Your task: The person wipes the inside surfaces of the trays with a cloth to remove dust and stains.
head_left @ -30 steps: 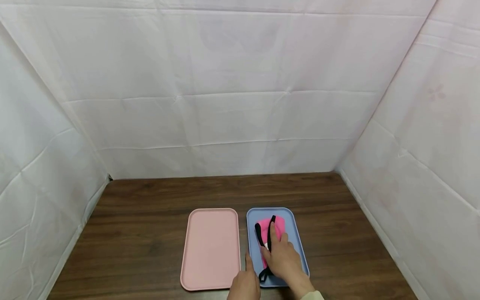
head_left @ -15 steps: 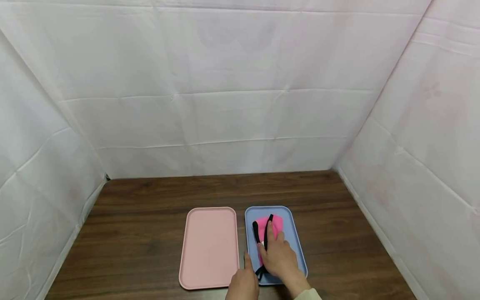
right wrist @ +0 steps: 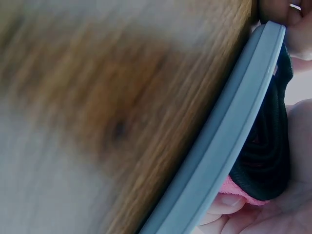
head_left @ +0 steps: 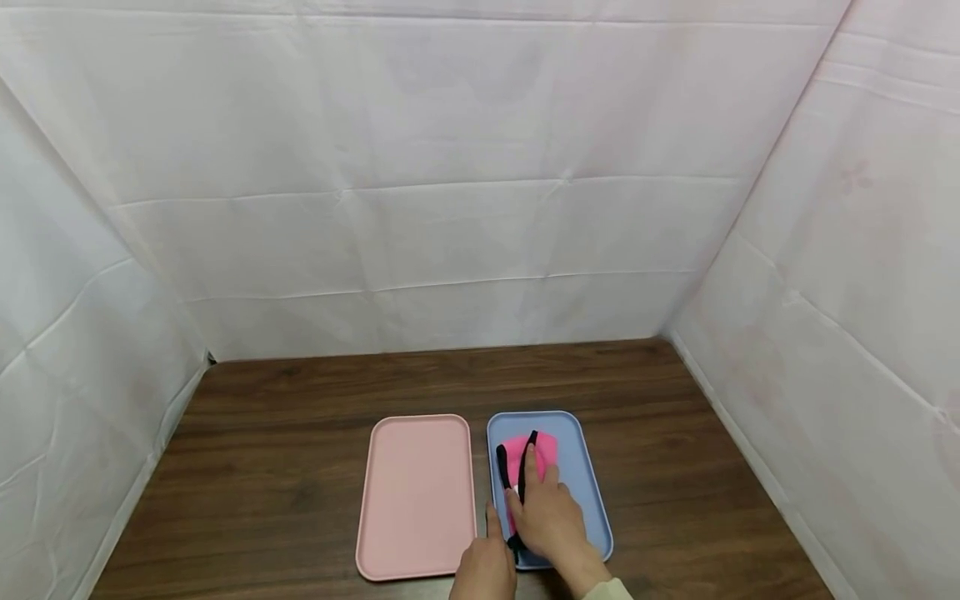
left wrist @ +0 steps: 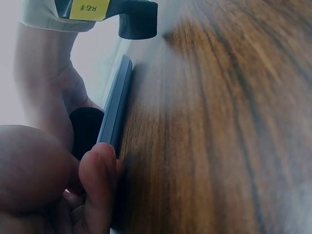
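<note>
A folded pink cloth with black trim (head_left: 547,448) lies in the blue tray (head_left: 590,492). Over it lies my right hand (head_left: 553,518), index finger stretched along a black band, holding the cloth. In the right wrist view the dark layered folds (right wrist: 263,170) sit between palm and fingers (right wrist: 226,204). My left hand (head_left: 486,568) grips the tray's near left edge, its index finger pointing forward along the rim. In the left wrist view a fingertip (left wrist: 100,156) meets the tray rim (left wrist: 119,92). Part of the cloth is hidden under my right hand.
A pink tray (head_left: 417,492) stands left of the blue one, a narrow gap between them. Both are on a dark wooden table (head_left: 285,467). White sheets (head_left: 450,233) hang behind and at both sides. A black wrist mount (left wrist: 139,19) shows on the right arm.
My right hand and the cloth have shifted slightly left within the blue tray. The left hand keeps its place at the tray edge. The whole head view has drifted a little.
</note>
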A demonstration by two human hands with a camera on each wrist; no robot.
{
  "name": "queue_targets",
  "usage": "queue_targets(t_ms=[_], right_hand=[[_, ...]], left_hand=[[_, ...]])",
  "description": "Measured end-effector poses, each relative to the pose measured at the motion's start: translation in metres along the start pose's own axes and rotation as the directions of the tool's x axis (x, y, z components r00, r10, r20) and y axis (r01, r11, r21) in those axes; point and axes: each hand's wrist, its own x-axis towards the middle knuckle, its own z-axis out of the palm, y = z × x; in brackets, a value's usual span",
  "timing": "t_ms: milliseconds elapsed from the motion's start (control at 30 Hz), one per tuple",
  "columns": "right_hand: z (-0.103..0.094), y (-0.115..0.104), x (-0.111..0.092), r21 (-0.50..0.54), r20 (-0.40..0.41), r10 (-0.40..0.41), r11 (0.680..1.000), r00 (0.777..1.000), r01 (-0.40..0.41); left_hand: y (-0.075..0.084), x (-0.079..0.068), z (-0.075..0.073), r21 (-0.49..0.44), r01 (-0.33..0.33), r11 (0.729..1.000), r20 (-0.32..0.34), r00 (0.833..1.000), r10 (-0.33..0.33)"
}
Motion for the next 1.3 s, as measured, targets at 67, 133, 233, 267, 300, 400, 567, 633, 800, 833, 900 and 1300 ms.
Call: queue_targets(t_ms=[67,133,233,267,300,400,567,633,800,833,900,1300], right_hand=[[0.0,-0.002,-0.001,0.006,-0.006,-0.004,1.0,1.0,0.004],[0.001,-0.004,-0.002,0.011,-0.015,-0.011,1.0,1.0,0.011],[0.001,-0.007,-0.003,0.017,-0.022,-0.014,1.0,1.0,0.015],[0.001,-0.007,-0.004,0.019,-0.02,-0.014,1.0,1.0,0.015],[0.002,-0.008,-0.004,0.023,-0.017,-0.013,1.0,1.0,0.014],[0.002,-0.011,-0.004,0.036,-0.011,-0.015,0.999,1.0,0.016],[0.003,-0.011,-0.005,0.05,-0.011,-0.034,0.998,0.999,0.034],[0.004,-0.011,-0.006,0.056,-0.006,-0.035,0.998,0.999,0.036],[0.004,-0.012,-0.007,0.076,-0.009,-0.027,0.997,1.0,0.028],[0.004,-0.012,-0.007,0.077,-0.012,-0.027,0.997,1.0,0.028],[0.004,-0.013,-0.007,0.078,-0.017,-0.024,0.997,1.0,0.026],[0.003,-0.018,-0.002,0.051,-0.015,0.002,0.999,1.0,-0.001]], left_hand=[[0.0,0.0,-0.001,-0.012,-0.002,1.0,0.007,1.0,0.002],[-0.001,0.0,-0.001,-0.028,-0.008,1.0,0.019,1.0,0.009],[-0.003,0.001,-0.002,-0.042,-0.013,0.999,0.033,0.999,0.015],[-0.003,0.001,-0.002,-0.046,-0.013,0.999,0.036,0.999,0.015],[-0.003,0.001,-0.003,-0.049,-0.013,0.999,0.039,0.999,0.015],[-0.003,0.002,-0.004,-0.053,-0.013,0.999,0.048,0.999,0.015],[-0.003,0.004,-0.005,-0.058,0.002,0.998,0.1,0.995,0.004],[-0.003,0.004,-0.005,-0.056,0.013,0.998,0.125,0.992,-0.006],[-0.004,0.005,-0.004,-0.054,0.017,0.998,0.138,0.99,-0.009],[-0.004,0.005,-0.004,-0.056,0.015,0.998,0.136,0.991,-0.007],[-0.005,0.005,-0.003,-0.06,0.014,0.998,0.132,0.991,-0.006],[-0.004,0.001,0.0,-0.021,0.021,1.0,0.045,0.999,-0.02]])
